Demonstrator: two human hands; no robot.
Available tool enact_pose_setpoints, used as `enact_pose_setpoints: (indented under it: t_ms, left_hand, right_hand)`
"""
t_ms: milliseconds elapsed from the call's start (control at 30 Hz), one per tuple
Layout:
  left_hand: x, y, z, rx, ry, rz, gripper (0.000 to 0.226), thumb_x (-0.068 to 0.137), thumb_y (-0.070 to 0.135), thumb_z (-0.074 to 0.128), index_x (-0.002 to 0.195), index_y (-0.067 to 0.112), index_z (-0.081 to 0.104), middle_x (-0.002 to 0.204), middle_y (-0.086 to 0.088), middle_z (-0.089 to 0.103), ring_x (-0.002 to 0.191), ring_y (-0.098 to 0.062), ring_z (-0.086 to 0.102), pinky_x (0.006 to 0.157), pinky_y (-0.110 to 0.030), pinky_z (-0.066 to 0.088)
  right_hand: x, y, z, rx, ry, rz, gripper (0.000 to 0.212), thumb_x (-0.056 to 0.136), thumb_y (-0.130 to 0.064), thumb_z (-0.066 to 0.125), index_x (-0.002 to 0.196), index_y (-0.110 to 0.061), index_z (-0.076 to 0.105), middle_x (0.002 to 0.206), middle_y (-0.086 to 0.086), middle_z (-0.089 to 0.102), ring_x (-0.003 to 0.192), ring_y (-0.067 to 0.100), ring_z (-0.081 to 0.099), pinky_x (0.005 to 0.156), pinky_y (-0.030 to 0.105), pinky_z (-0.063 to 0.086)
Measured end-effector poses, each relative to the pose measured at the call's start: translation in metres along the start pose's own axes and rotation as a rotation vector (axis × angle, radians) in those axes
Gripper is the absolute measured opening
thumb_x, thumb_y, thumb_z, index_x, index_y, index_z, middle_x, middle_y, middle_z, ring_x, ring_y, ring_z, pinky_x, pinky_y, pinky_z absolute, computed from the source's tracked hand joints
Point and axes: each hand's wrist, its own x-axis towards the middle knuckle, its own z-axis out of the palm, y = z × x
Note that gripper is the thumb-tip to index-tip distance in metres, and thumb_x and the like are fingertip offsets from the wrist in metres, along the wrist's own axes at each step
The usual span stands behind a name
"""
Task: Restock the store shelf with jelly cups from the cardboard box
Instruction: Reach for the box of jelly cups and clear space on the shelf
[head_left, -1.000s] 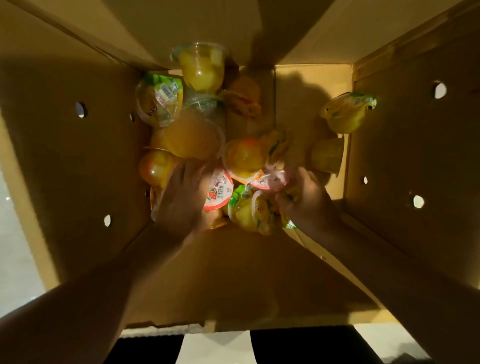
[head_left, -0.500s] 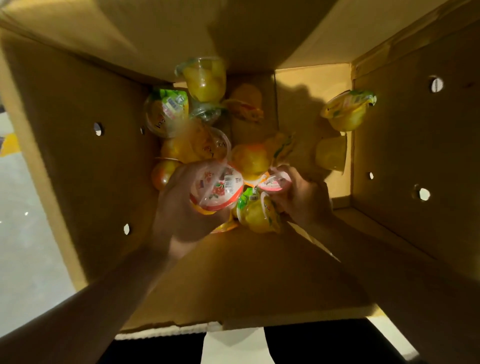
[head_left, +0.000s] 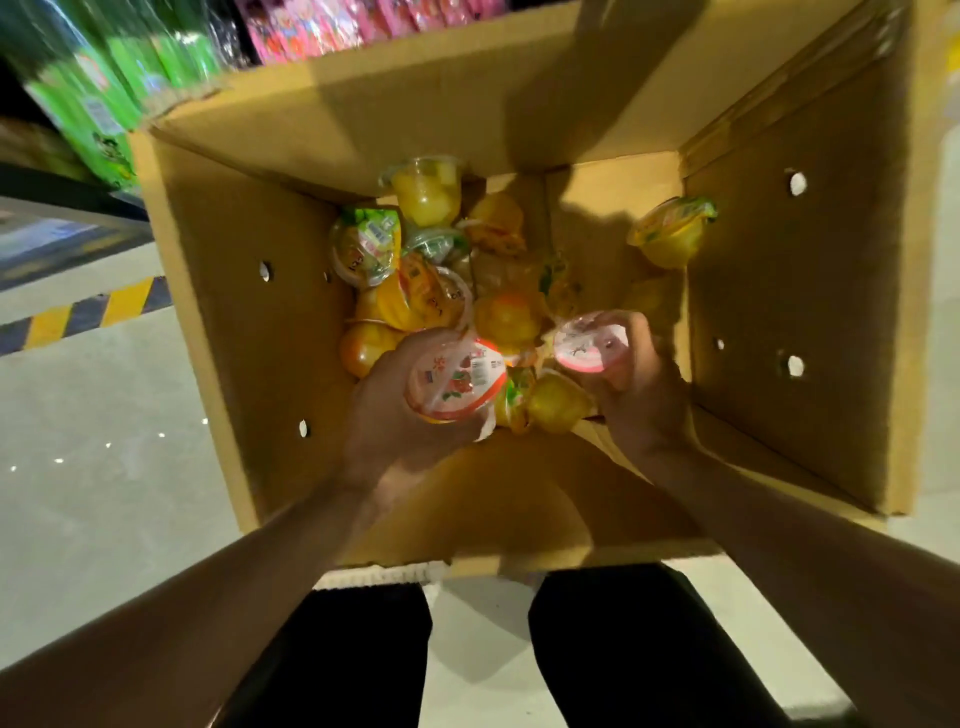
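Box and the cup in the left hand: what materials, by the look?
Box: matte brown corrugated cardboard; folded flaps and punched holes show. Cup in the left hand: likely clear glossy plastic, with a printed film lid that catches glare.

I'm seeing the green packets (head_left: 88, 98) and pink packets (head_left: 363, 21) smearing into blur, running off the top edge. My left hand (head_left: 395, 415) is hiding the strawberry-lid cup (head_left: 457, 379) base; lid print is blurring beyond reading.
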Motion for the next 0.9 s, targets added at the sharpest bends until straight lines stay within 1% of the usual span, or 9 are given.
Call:
enact_pose_setpoints:
  t_ms: [100, 200, 333, 400, 467, 567, 633, 767, 900]
  left_hand:
    - [-0.023, 0.022, -0.002, -0.116, -0.011, -0.010, 0.089, 0.051, 0.031, 0.096, 0.130, 0.032, 0.054, 0.119, 0.004, 0.067, 0.106, -0.014, 0.069, 0.083, -0.040, 0.062]
    - [-0.059, 0.065, -0.010, -0.190, 0.049, -0.029, 0.086, 0.055, -0.001, 0.095, 0.125, 0.023, 0.053, 0.110, 0.001, 0.068, 0.095, -0.008, 0.070, 0.068, -0.018, 0.057]
    - [-0.126, 0.142, -0.028, -0.239, 0.141, -0.015, 0.068, 0.058, 0.007, 0.095, 0.109, 0.036, 0.061, 0.100, 0.019, 0.070, 0.089, 0.002, 0.068, 0.067, -0.010, 0.050]
    - [-0.163, 0.183, -0.044, -0.249, 0.185, 0.054, 0.065, 0.057, 0.014, 0.095, 0.108, 0.038, 0.063, 0.104, 0.022, 0.069, 0.093, 0.001, 0.068, 0.073, -0.012, 0.051]
    - [-0.203, 0.226, -0.063, -0.274, 0.196, 0.114, 0.062, 0.060, 0.020, 0.094, 0.111, 0.041, 0.065, 0.113, 0.018, 0.069, 0.103, -0.005, 0.067, 0.084, -0.023, 0.056]
    - [-0.264, 0.295, -0.104, -0.330, 0.128, 0.177, 0.057, 0.070, 0.029, 0.087, 0.121, 0.039, 0.064, 0.122, 0.013, 0.069, 0.113, -0.012, 0.066, 0.094, -0.041, 0.057]
    - [-0.302, 0.337, -0.131, -0.358, 0.094, 0.248, 0.056, 0.076, 0.023, 0.088, 0.126, 0.027, 0.063, 0.126, 0.006, 0.069, 0.118, -0.017, 0.065, 0.100, -0.051, 0.053]
    - [-0.379, 0.409, -0.192, -0.352, 0.164, 0.332, 0.056, 0.070, 0.036, 0.086, 0.121, 0.036, 0.064, 0.124, 0.012, 0.067, 0.120, -0.013, 0.062, 0.104, -0.049, 0.050]
    - [-0.441, 0.457, -0.244, -0.359, 0.242, 0.471, 0.052, 0.078, 0.014, 0.083, 0.125, 0.017, 0.061, 0.128, 0.002, 0.066, 0.120, -0.019, 0.063, 0.100, -0.050, 0.053]
  right_hand:
    - [-0.022, -0.030, -0.052, 0.164, -0.044, -0.097, 0.048, 0.093, -0.028, 0.073, 0.128, -0.045, 0.045, 0.129, -0.002, 0.061, 0.117, 0.023, 0.062, 0.078, 0.046, 0.061]
    - [-0.049, -0.073, -0.103, 0.230, -0.084, -0.139, 0.054, 0.088, -0.021, 0.073, 0.128, -0.046, 0.045, 0.132, -0.008, 0.061, 0.119, 0.022, 0.061, 0.085, 0.047, 0.060]
    - [-0.096, -0.147, -0.180, 0.255, -0.016, -0.163, 0.063, 0.083, -0.015, 0.079, 0.126, -0.048, 0.048, 0.125, -0.017, 0.064, 0.113, 0.011, 0.064, 0.088, 0.042, 0.058]
    - [-0.127, -0.189, -0.227, 0.290, 0.001, -0.164, 0.066, 0.084, -0.013, 0.079, 0.119, -0.060, 0.049, 0.114, -0.033, 0.063, 0.106, -0.006, 0.061, 0.088, 0.024, 0.055]
    - [-0.161, -0.222, -0.274, 0.398, -0.014, -0.167, 0.062, 0.089, -0.007, 0.075, 0.117, -0.057, 0.054, 0.115, -0.035, 0.063, 0.107, -0.009, 0.061, 0.087, 0.013, 0.050]
    - [-0.218, -0.275, -0.345, 0.466, -0.080, -0.160, 0.057, 0.093, -0.012, 0.073, 0.139, -0.037, 0.050, 0.134, -0.014, 0.061, 0.121, 0.009, 0.061, 0.090, 0.028, 0.057]
    - [-0.245, -0.307, -0.389, 0.463, -0.084, -0.211, 0.059, 0.093, -0.018, 0.074, 0.142, -0.034, 0.047, 0.136, -0.013, 0.059, 0.123, 0.009, 0.060, 0.089, 0.029, 0.059]
    - [-0.295, -0.390, -0.466, 0.427, -0.087, -0.332, 0.062, 0.091, -0.019, 0.075, 0.124, -0.063, 0.048, 0.118, -0.035, 0.062, 0.110, -0.007, 0.061, 0.081, 0.012, 0.053]
    - [-0.331, -0.459, -0.519, 0.544, -0.118, -0.435, 0.056, 0.085, -0.014, 0.078, 0.132, -0.035, 0.055, 0.118, -0.016, 0.069, 0.107, -0.001, 0.066, 0.079, 0.013, 0.053]
